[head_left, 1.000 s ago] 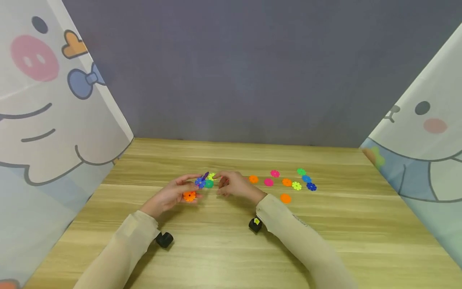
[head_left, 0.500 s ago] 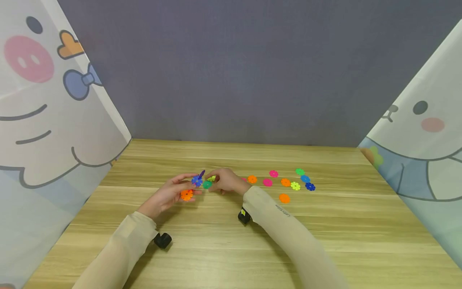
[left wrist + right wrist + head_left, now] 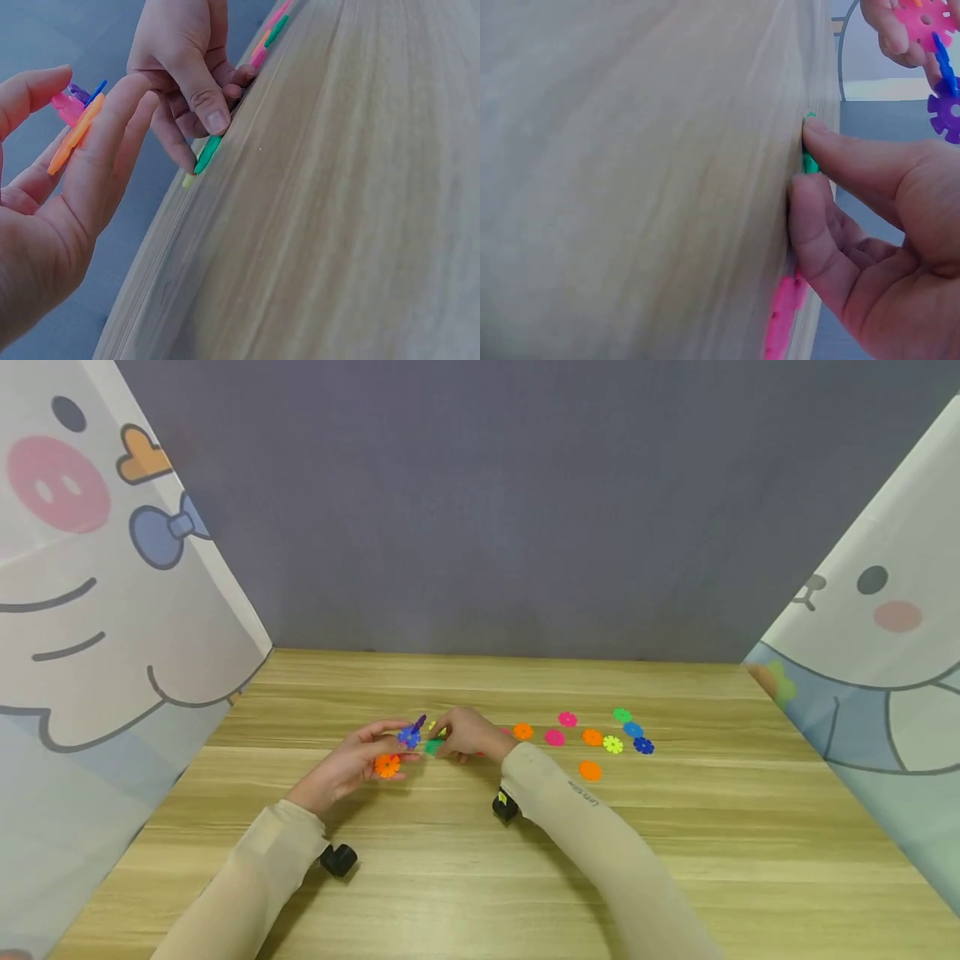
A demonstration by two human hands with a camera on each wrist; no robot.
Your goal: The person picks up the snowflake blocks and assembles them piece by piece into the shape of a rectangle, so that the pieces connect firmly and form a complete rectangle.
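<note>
My left hand (image 3: 348, 766) holds a joined cluster of notched plastic snowflake discs above the table. The cluster includes an orange disc (image 3: 387, 766), a blue disc (image 3: 408, 737), a purple disc (image 3: 419, 724) and a pink disc (image 3: 922, 26). Just to its right, my right hand (image 3: 468, 732) pinches a green disc (image 3: 208, 154) between thumb and fingertips, down at the tabletop. Partly hidden behind those fingers is a yellow disc (image 3: 432, 725).
Several loose discs lie flat on the wooden table (image 3: 420, 877) to the right, among them an orange disc (image 3: 590, 770), a pink disc (image 3: 555, 737) and a dark blue disc (image 3: 643, 746). A grey panel (image 3: 480, 510) stands along the back edge.
My right hand has moved left to the green disc, and its fingers have closed on it. The left hand keeps its cluster, almost still.
</note>
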